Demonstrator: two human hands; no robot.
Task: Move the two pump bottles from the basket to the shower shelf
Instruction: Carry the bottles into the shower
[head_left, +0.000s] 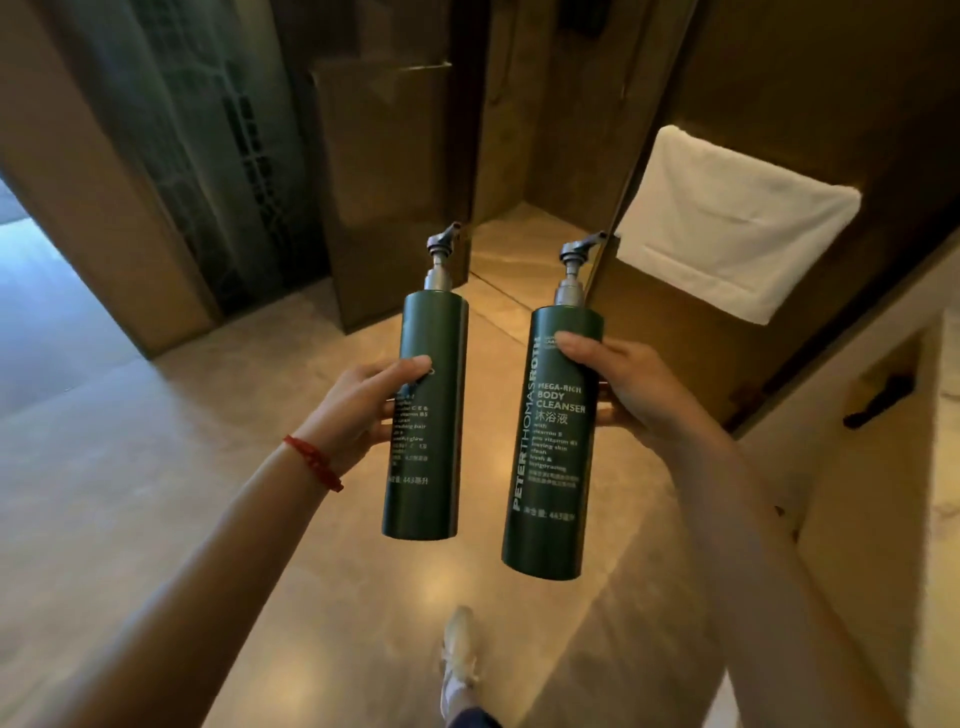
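Observation:
Two tall dark green pump bottles with grey pump heads are held upright in front of me, above the floor. My left hand (363, 405) grips the left pump bottle (431, 457) around its middle; a red cord bracelet circles that wrist. My right hand (623, 389) grips the right pump bottle (550, 493), whose white label reads "Body Cleanser". The bottles are side by side with a gap between them. Neither the basket nor the shower shelf is in view.
Straight ahead is the shower stall opening (524, 223) with a glass door (384, 182) on its left. A white towel (727, 223) hangs on the glass panel at right. A counter edge (883, 467) runs along the right. My shoe (460, 660) is on the beige tiled floor.

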